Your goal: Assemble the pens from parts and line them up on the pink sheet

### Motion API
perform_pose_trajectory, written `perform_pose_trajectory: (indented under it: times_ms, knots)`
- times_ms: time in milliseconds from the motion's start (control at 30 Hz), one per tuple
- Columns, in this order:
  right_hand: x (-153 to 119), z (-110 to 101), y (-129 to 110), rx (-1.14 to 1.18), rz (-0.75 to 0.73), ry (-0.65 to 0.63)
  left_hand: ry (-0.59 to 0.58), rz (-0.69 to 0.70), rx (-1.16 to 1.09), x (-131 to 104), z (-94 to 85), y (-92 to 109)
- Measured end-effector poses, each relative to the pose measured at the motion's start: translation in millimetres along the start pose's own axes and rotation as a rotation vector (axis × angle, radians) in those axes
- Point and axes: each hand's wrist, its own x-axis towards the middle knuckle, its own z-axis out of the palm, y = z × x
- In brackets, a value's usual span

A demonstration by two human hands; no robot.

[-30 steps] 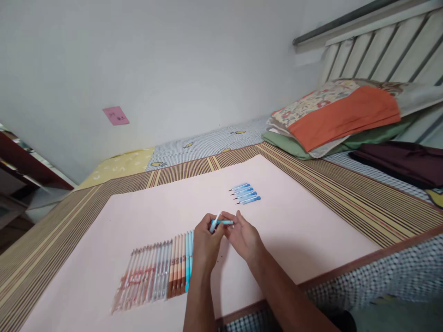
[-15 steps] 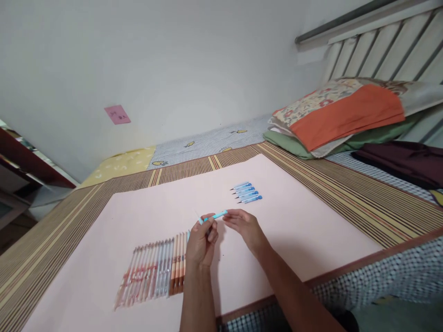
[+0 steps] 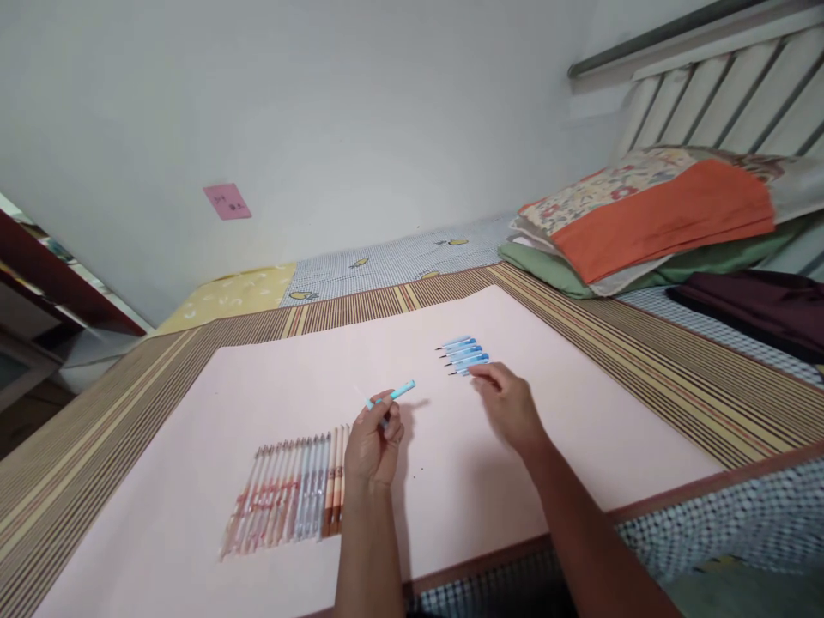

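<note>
My left hand (image 3: pixel 374 438) is closed around a light blue pen barrel (image 3: pixel 404 389), which points up to the right. A second thin, pale piece sticks out at the left of the same fingers; its shape is hard to make out. My right hand (image 3: pixel 508 403) is at the nearest of several short blue-and-white pencil-like pieces (image 3: pixel 462 352) with dark points. Thumb and index finger close at that piece's blue end and partly cover it. To the left lies a row of pens (image 3: pixel 283 493), clear and pinkish ones beside orange-brown ones. My left forearm hides the row's right end.
A pale pink sheet (image 3: pixel 309 378) covers part of the striped mat (image 3: pixel 83 438). Folded bedding (image 3: pixel 669 232) and dark red cloth (image 3: pixel 760 309) lie at the right. Behind the mat rises a white wall (image 3: pixel 386 112) bearing a pink note (image 3: pixel 227 202).
My right hand has moved right, away from the pen barrel in my left hand, to the short blue pieces. My left hand still holds the barrel. The view has shifted slightly.
</note>
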Motion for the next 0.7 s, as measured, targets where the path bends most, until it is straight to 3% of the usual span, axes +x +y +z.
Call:
perform_pose_trajectory:
  times_ms: [67, 133, 200, 300, 433, 567, 700]
  knots:
    - [4.7, -19.4, -0.8, 0.030, 0.138, 0.099, 0.003, -0.008, -0.035, 0.8, -1.1, 1.9]
    - [4.4, -30.5, -3.9, -0.012, 0.202, 0.033, 0.010, -0.025, -0.069, 0.9, -1.0, 3.3]
    - [0.1, -29.7, -9.1, -0.110, 0.165, -0.108, 0.015, -0.035, -0.091, 0.6, -0.4, 4.2]
    - [-7.8, -10.4, -17.3, -0.276, 0.057, -0.296, 0.014, -0.038, -0.095, -0.1, 0.3, 4.1]
    - [-13.2, 19.5, -20.1, -0.504, 0.068, -0.417, 0.010, -0.042, -0.088, -0.2, -0.3, 2.9]
    - [-15.3, 32.6, -16.5, -0.656, 0.052, -0.438, 0.014, -0.043, -0.088, 0.3, -0.6, 2.1]
    - [-19.7, 41.1, -18.0, -0.667, 0.054, -0.406, 0.003, -0.055, -0.097, 0.1, 0.1, 1.6]
